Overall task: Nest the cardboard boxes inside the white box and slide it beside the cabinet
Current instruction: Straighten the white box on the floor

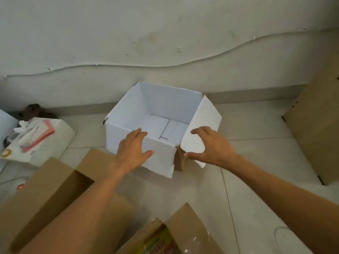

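Note:
An open white box (161, 103) stands on the tiled floor near the wall, with nothing inside it. My left hand (134, 147) lies flat on its near wall, fingertips over the rim. My right hand (212, 145) is spread over the box's right flap (203, 123), thumb at the flap's lower edge. A large brown cardboard box (45, 197) lies open at the lower left under my left forearm. A second cardboard box (189, 228) with a colourful label sits at the bottom middle.
A brown cabinet or board (317, 125) leans at the right edge. A white container (45, 142) with papers and a pink sheet stands at the left, next to a tape roll (6, 153). A cable (165, 65) runs along the wall.

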The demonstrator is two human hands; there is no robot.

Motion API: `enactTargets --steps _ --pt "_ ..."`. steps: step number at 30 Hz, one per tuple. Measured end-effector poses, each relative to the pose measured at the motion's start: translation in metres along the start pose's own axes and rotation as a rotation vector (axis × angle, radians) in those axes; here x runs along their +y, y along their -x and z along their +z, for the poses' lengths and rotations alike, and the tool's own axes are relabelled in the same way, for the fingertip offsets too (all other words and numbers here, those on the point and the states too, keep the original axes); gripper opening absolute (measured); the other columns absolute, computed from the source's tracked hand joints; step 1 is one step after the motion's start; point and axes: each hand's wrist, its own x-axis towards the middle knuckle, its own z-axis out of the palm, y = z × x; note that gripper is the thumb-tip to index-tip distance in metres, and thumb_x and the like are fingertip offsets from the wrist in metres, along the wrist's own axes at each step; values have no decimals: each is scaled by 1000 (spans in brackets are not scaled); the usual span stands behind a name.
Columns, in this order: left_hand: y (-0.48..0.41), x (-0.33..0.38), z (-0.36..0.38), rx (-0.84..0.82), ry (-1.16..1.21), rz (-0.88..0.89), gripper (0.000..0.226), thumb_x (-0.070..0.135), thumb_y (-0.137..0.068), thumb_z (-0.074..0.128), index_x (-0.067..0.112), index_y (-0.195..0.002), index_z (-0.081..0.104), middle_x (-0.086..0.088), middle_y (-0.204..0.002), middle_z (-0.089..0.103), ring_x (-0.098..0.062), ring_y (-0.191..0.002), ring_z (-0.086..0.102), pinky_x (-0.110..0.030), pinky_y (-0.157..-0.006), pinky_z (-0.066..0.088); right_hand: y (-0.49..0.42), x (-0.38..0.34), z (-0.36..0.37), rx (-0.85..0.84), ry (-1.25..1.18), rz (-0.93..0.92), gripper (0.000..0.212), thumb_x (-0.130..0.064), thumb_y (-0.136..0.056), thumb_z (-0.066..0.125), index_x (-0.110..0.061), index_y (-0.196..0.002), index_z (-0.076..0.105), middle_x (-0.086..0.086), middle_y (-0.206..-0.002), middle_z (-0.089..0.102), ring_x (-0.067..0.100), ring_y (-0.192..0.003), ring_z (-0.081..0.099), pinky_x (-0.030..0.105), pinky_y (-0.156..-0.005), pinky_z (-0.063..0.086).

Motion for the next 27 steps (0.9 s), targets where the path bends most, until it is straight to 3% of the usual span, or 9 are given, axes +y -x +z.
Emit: enactTargets --steps 4,7,9,11,12,18,22,24,27 --pt "-46 -29 43 -25 -331 36 95 63 -77 57 25 -148 6 -8 -158 -11 -25 -144 -17 -51 -113 -7 -45 -5 52 12 206 -103 101 -87 -58 45 -40 -144 20 8 -161 -1 34 -147 -1 61 -112 6" --pt "-78 -50 68 -46 -403 41 103 77 -70 49 28 -148 2 -9 -158 -11 -25 -143 -19 -51 -111 -15 -77 -1 83 -45 325 -88 97 -88 -59 43 -37 -141 32 7 -160 -9 39 -145 -12 68 -108 -5" --pt "-91 -58 79 -71 -362 22 96 79 -69 46 24 -144 23 -11 -156 17 -26 -145 1 -51 -113 -10 -88 7 97 -55 358 -67 75 -79 -67 48 -32 -126 52 7 -160 5 43 -144 -1 70 -107 0" --pt "-96 -59 90 -14 -305 35 80 78 -69 47 20 -124 48 -11 -129 50 -28 -131 34 -50 -112 8 -96 19 104 -28 331 -62 52 -65 -77 52 -29 -114 59 5 -157 17 43 -141 10 69 -107 10" --pt "-97 -56 95 46 -284 62 73 76 -69 48 20 -116 52 -9 -115 56 -28 -119 43 -47 -109 17 -98 27 105 2 304 -69 45 -59 -80 52 -28 -111 60 4 -157 18 43 -139 15 68 -107 15" --pt "-109 -46 97 231 -146 179 44 48 -81 62 15 -109 59 -8 -103 66 -27 -97 54 -35 -90 34 -120 80 82 84 228 -58 29 -42 -83 59 -25 -107 61 -1 -160 5 36 -125 39 50 -92 44" --pt "-110 -43 103 301 -7 202 27 34 -88 58 15 -106 60 -8 -103 66 -26 -95 53 -36 -87 38 -136 111 64 152 279 -23 21 -33 -85 59 -23 -103 61 -4 -161 6 30 -104 60 30 -68 38" --pt "-110 -36 111 300 41 218 20 27 -91 55 15 -106 59 -9 -103 64 -26 -95 52 -34 -86 36 -140 121 58 154 312 -28 19 -32 -85 58 -21 -101 60 -4 -161 7 30 -102 61 31 -68 41" --pt "-111 -30 114 298 31 191 19 25 -91 54 13 -106 58 -11 -103 63 -27 -96 51 -32 -84 35 -140 124 54 131 337 -33 26 -35 -85 59 -22 -108 58 -1 -160 7 31 -111 56 41 -81 50"
